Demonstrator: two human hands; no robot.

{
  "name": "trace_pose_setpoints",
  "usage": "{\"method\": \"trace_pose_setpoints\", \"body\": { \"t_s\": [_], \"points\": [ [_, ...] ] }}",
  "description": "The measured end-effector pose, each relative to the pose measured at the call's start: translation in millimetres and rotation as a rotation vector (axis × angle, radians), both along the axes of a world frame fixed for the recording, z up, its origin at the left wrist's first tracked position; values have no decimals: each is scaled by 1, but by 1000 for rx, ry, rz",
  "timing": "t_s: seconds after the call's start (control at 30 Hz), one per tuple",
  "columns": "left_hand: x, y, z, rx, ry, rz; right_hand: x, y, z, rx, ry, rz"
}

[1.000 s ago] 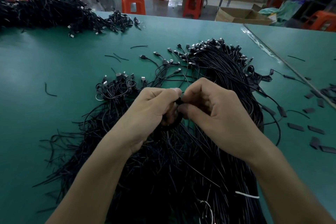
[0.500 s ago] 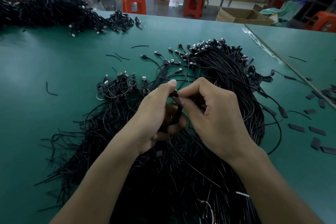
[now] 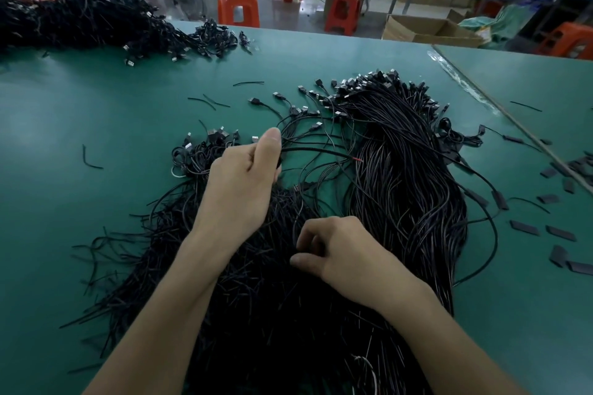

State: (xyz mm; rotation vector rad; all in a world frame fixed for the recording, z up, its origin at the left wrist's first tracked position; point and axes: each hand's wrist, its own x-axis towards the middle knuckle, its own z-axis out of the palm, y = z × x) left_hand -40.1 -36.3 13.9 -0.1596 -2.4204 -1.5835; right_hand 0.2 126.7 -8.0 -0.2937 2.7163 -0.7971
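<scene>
Lower centre, our right hand (image 3: 337, 250) curls into the cable pile (image 3: 401, 202); we cannot tell whether it pinches a strand. Above it, mid-frame, our left hand (image 3: 244, 183) grips 1 cable (image 3: 314, 150), its red-tipped end pointing right. Pulling it could snag neighbouring strands and drag the pile.

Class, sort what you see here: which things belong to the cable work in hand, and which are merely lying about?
In hand: left hand gripping a single cable; right hand at the near cable pile.
Lying about: far cable heap, flat black pieces, wire offcut, orange stool, cardboard box.
</scene>
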Motion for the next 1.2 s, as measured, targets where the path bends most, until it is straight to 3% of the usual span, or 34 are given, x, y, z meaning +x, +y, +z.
{"method": "trace_pose_setpoints", "body": {
  "t_s": [0.23,0.43,0.73,0.97,1.07,1.2],
  "points": [
    [1,2,-4,170,-28,-50,7,-14,11,151,193,51],
    [4,7,-1,182,41,-37,8,-5,22,102,275,-6],
    [7,4,6,274,-93,-64,6,20,44,-234,125,-3],
    [17,17,10,237,-91,-201,-5,9,38,-791,468,-431],
    [22,24,12,275,-101,-312,-6,-2,40,-815,539,-326],
    [23,24,13,513,-157,-378,-4,-2,45,-672,667,-163]
  ]
}}
